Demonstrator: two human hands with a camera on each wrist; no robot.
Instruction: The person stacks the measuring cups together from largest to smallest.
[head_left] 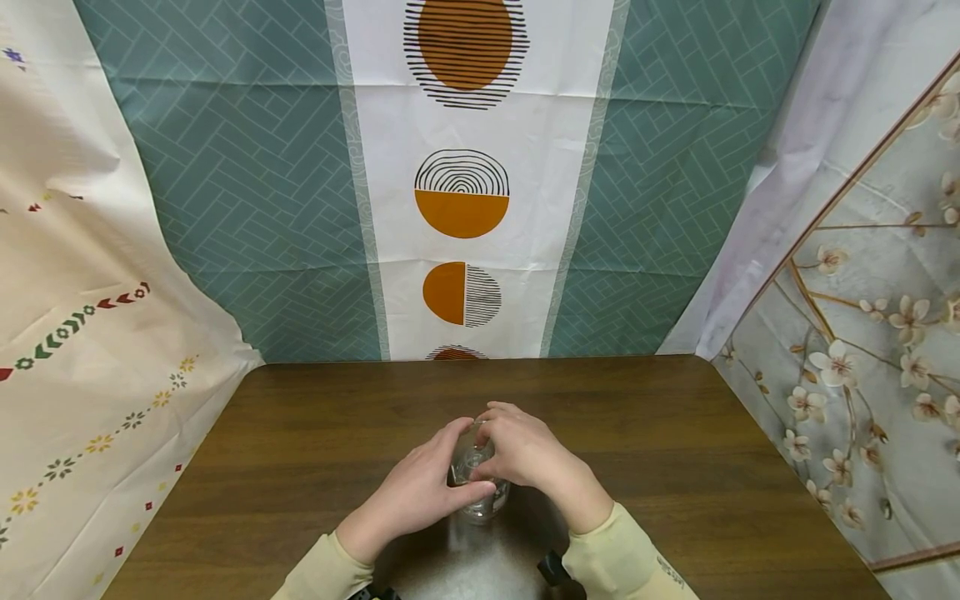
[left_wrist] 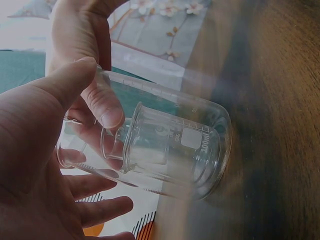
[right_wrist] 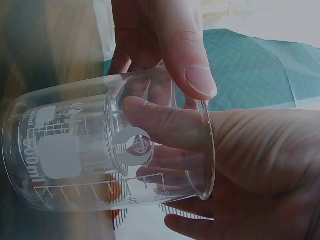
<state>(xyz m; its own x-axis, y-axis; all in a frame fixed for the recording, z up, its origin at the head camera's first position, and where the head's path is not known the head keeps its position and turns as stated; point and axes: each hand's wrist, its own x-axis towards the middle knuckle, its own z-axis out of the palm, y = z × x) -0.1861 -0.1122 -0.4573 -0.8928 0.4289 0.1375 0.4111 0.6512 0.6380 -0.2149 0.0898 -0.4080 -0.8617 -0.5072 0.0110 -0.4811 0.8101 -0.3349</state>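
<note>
A clear 500 ml glass beaker [right_wrist: 60,155] stands upright on the wooden table. My left hand [head_left: 420,487] holds it near the rim, thumb on the near side and fingers around the far side. Inside it sits a 100 ml beaker [left_wrist: 192,137] with white markings. My right hand [head_left: 525,450] reaches down through the big beaker's mouth. Its thumb [left_wrist: 107,112] and fingers pinch a smaller clear glass piece [left_wrist: 112,145] at the 100 ml beaker's rim; its full shape is hidden behind glass and fingers.
The brown wooden table [head_left: 300,433] spreads around the hands. A green and white patterned cloth [head_left: 255,208] hangs behind it. Printed cloths hang at the left [head_left: 97,333] and right [head_left: 847,400] edges.
</note>
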